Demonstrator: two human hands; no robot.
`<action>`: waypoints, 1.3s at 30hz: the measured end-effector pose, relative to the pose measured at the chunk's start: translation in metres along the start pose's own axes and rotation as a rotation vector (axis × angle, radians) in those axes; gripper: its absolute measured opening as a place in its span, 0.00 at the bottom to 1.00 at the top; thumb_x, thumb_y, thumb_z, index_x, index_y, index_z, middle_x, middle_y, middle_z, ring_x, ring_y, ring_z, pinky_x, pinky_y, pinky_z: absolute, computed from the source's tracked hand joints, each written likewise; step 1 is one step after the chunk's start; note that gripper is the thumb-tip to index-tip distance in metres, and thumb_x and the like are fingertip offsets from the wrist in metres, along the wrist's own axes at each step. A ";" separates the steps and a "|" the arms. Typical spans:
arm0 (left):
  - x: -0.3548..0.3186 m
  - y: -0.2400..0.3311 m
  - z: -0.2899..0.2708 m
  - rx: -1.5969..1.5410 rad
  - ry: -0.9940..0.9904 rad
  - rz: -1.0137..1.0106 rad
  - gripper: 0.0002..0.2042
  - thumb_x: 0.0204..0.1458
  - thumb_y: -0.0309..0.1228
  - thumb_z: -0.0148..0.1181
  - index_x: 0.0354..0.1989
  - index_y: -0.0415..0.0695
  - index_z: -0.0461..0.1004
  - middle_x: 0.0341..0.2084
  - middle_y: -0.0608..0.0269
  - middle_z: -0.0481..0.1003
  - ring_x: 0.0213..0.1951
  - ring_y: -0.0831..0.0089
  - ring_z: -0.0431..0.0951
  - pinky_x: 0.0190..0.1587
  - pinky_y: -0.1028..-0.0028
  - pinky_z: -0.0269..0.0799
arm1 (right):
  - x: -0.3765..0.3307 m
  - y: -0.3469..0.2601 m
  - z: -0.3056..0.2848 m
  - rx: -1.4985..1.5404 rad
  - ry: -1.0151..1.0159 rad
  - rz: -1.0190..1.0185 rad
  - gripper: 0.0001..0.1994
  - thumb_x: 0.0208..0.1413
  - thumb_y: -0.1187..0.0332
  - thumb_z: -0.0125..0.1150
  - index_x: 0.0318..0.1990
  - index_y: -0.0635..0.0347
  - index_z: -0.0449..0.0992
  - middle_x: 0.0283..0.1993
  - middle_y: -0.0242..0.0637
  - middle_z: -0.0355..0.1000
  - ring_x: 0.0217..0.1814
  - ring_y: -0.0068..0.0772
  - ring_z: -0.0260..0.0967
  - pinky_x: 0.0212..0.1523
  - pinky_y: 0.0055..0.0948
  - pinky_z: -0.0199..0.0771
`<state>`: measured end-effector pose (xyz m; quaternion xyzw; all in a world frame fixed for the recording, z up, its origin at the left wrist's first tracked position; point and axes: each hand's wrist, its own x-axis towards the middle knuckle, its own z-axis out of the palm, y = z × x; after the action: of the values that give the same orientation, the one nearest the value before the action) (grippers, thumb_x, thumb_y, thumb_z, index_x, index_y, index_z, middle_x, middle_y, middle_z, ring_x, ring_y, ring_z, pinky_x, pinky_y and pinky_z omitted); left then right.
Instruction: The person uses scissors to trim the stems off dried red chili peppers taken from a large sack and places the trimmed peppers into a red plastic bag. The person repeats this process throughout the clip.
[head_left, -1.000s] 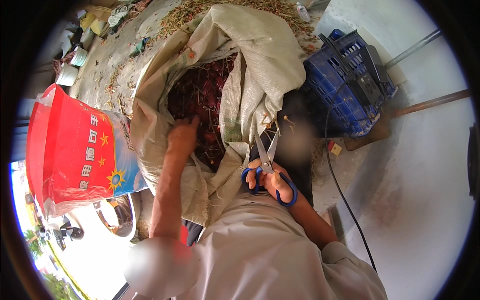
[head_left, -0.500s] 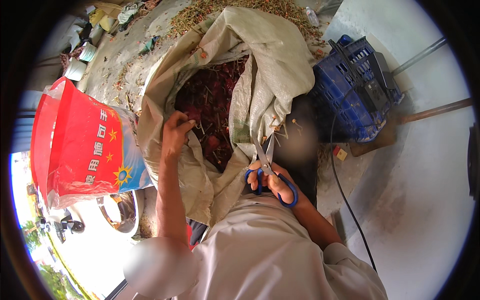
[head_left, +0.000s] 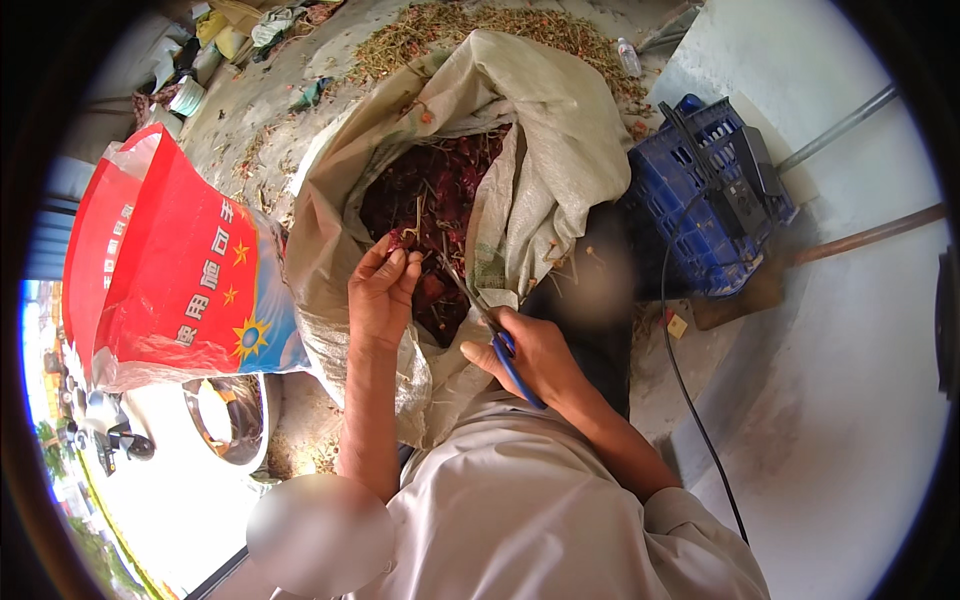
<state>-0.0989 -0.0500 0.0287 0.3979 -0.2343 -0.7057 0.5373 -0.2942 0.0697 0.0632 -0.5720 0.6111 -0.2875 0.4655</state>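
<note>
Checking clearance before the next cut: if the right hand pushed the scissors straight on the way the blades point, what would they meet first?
Probably the stem pinched in the left hand, just past the scissors held by the right hand. Beyond lie the dried red chillies in the sack. Depth is unclear.
</note>
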 end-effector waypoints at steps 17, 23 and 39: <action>-0.029 -0.011 0.004 0.168 0.255 0.159 0.04 0.57 0.23 0.61 0.39 0.40 0.74 0.32 0.62 0.78 0.30 0.73 0.80 0.32 0.79 0.79 | 0.000 -0.004 0.002 -0.371 0.115 -0.123 0.27 0.51 0.42 0.64 0.31 0.62 0.71 0.23 0.44 0.72 0.24 0.49 0.73 0.26 0.41 0.73; -0.049 -0.023 0.015 0.342 0.225 0.206 0.04 0.56 0.22 0.61 0.38 0.39 0.73 0.27 0.60 0.79 0.28 0.74 0.81 0.31 0.78 0.78 | 0.008 -0.005 0.013 -0.478 0.149 -0.161 0.29 0.51 0.40 0.62 0.31 0.62 0.70 0.22 0.48 0.73 0.26 0.54 0.74 0.26 0.46 0.74; -0.053 -0.023 0.014 1.302 -0.124 0.477 0.11 0.56 0.29 0.58 0.46 0.41 0.70 0.33 0.44 0.77 0.34 0.44 0.78 0.35 0.55 0.73 | 0.007 -0.012 0.008 0.143 0.043 -0.046 0.20 0.52 0.57 0.71 0.27 0.63 0.67 0.17 0.37 0.64 0.17 0.28 0.56 0.21 0.32 0.61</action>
<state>-0.1181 0.0055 0.0356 0.5356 -0.7213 -0.3056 0.3154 -0.2817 0.0623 0.0688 -0.5449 0.5857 -0.3530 0.4852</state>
